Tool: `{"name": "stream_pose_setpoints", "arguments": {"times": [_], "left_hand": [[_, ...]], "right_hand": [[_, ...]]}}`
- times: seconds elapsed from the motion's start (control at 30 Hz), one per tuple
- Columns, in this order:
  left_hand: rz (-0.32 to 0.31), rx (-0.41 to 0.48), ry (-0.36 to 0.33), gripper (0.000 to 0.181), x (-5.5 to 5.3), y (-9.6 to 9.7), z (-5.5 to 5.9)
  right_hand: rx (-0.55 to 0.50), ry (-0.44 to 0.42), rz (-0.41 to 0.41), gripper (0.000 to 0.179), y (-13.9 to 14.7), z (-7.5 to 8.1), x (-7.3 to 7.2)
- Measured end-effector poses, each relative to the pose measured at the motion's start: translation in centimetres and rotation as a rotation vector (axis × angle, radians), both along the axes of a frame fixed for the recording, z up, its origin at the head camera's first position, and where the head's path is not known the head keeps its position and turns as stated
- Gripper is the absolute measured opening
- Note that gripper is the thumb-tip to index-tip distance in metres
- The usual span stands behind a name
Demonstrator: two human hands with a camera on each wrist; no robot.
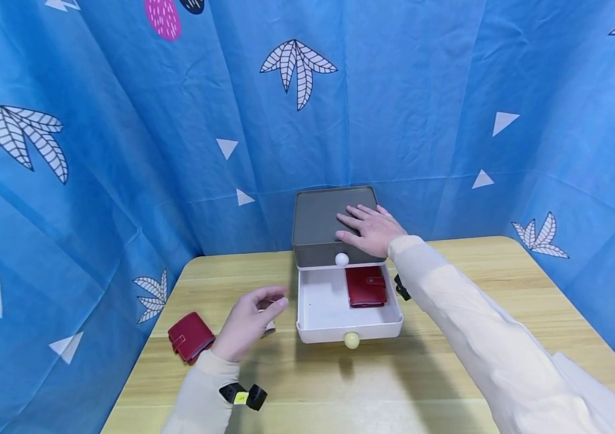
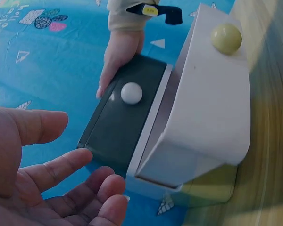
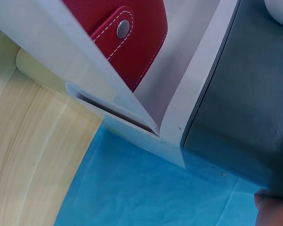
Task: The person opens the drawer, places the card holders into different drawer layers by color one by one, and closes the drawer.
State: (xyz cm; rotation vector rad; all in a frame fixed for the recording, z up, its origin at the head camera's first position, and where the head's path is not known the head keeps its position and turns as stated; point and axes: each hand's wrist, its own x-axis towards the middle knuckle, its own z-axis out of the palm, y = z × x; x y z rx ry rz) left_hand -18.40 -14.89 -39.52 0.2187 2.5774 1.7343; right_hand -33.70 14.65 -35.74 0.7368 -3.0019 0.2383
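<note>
A small drawer box with a dark grey top stands near the curtain. Its white drawer is pulled out and holds a red wallet with a snap strap. My right hand rests on the grey top with fingers spread. Left of the drawer hovers my left hand, fingers loosely bent around nothing; the left wrist view shows its palm near the box. A second red wallet lies on the table to the left of that hand. Partly hidden behind the left thumb is a small pale object.
The wooden table ends at a blue patterned curtain behind and at both sides. A white flat object lies at the right edge beside my sleeve. A yellow knob sticks out from the drawer front.
</note>
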Motion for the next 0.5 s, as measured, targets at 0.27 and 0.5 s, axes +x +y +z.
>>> {"name": "stream_pose_setpoints", "arguments": {"times": [0.27, 0.5], "left_hand": [[0.068, -0.085, -0.005, 0.036, -0.2, -1.8, -0.7], [0.127, -0.091, -0.03, 0.042, -0.3, -3.9, -2.1]], "right_hand": [[-0.009, -0.01, -0.015, 0.075, 0.0, 0.0, -0.1], [-0.021, -0.015, -0.011, 0.074, 0.0, 0.1, 0.0]]}}
